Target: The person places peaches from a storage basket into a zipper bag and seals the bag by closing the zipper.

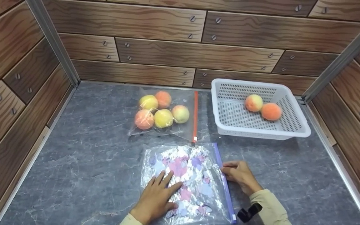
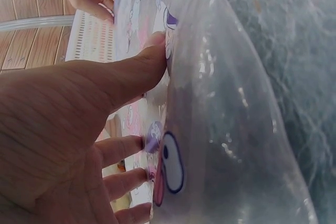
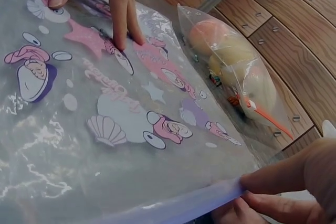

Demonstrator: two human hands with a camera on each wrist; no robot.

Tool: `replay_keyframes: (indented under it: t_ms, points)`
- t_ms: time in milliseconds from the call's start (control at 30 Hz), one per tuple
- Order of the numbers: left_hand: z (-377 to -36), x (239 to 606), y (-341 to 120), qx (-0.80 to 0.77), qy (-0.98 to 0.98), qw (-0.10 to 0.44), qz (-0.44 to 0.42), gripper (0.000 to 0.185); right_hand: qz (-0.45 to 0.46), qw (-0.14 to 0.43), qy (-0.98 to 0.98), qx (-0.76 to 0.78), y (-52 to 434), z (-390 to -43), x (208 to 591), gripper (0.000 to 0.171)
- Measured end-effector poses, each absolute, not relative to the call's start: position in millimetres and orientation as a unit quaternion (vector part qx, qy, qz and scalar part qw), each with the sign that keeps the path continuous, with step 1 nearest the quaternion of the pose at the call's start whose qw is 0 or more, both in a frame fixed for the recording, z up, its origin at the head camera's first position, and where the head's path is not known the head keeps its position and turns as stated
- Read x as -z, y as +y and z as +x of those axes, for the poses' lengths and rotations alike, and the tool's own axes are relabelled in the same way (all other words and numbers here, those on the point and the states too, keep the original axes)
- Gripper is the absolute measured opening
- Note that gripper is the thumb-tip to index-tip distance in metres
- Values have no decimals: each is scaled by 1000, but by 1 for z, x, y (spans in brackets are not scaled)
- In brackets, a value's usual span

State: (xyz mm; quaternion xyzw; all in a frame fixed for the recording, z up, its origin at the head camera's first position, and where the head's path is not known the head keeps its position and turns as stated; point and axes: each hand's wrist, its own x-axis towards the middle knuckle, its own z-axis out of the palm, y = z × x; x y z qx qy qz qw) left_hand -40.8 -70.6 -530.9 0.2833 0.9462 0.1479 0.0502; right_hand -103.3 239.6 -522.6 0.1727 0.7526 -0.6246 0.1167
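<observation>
**Printed zip bag pinned flat and pinched at its seal**

At the lower centre of the head view, a printed zip bag (image 1: 186,175) is seen lying flat on the grey marble-look counter (image 1: 89,150), its clear plastic covered in pink and purple cartoon figures, shells and stars. The left hand (image 1: 156,197) is laid on the bag's lower left part with fingers straight and spread, and the plastic is pressed down under the palm; nothing is gripped. In the left wrist view the thumb and fingertips are shown flat against the film. The bag's purple zip strip (image 1: 222,175), running along its right edge, is pinched by the right hand (image 1: 237,175); in the right wrist view the strip is caught between thumb and curled fingers at the lower right of the frame.

Just above the printed bag, a second clear zip bag (image 1: 167,114) with an orange-red seal is seen, and five peaches (image 1: 162,118) are held inside it. In the upper right of the head view, a white perforated plastic basket (image 1: 230,125) is set, with two more peaches (image 1: 262,107) lying touching each other in it. The counter is enclosed by wood-patterned panels (image 1: 167,56).
</observation>
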Motion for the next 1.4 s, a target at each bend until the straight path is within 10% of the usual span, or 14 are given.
replay_keyframes:
  t_ms: [1000,1400]
  points:
    - [-43,526,-75,-161,943,67,285,66,175,120,732,648,246,-102,513,22]
    - [-63,494,-23,-339,896,16,285,26,144,137,688,697,235,-95,504,27]
